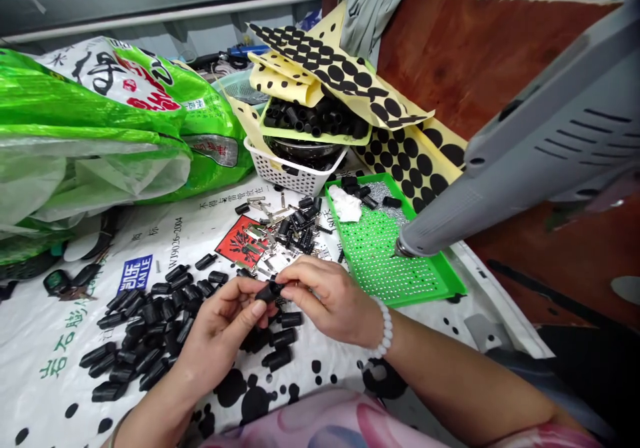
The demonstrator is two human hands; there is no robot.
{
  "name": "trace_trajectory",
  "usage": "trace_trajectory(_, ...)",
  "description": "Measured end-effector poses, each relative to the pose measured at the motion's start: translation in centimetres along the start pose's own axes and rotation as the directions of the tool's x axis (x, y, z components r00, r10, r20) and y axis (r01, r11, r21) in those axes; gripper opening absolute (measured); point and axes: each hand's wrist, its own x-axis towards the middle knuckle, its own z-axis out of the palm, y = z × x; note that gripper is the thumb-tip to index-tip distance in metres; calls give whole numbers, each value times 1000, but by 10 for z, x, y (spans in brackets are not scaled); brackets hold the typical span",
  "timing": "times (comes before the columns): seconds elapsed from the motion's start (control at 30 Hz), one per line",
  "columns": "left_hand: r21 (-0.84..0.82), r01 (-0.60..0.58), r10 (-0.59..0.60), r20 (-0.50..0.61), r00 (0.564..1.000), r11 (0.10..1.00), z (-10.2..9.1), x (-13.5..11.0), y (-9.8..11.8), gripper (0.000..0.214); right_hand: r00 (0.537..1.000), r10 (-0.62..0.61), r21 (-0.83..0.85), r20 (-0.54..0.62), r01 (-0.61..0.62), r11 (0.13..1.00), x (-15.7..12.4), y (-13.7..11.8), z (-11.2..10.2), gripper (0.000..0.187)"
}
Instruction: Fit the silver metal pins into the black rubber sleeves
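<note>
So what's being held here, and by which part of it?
The left hand and right hand pinch a short black sleeve between their fingertips, one at each end.
</note>
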Motion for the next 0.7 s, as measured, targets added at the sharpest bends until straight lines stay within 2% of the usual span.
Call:
trace_trajectory(0.1,-11,16,-16,-18,1000,1000,-1,-1,-1,16,995,-98,-75,-34,95,993,0,1,2,12)
trace_trajectory(0.27,-12,28,-28,2,1000,1000,-1,-4,1,16,984,-171,-169,-51,161,972,0,2,6,14)
trace_trajectory(0.43,39,1,-2,24,1000,999,-3,-6,-1,13,991,-136,-201,4,134,970,-1,2,8,20)
trace_trajectory(0.57,148,-66,69,-15,997,987,-4,-8,-3,12,993,-112,-183,24,114,976,-1,0,8,21)
trace_trajectory(0.7,263,-147,150,11,989,953,-5,-10,-5,13,992,-115,-154,61,123,980,-1,-2,10,24)
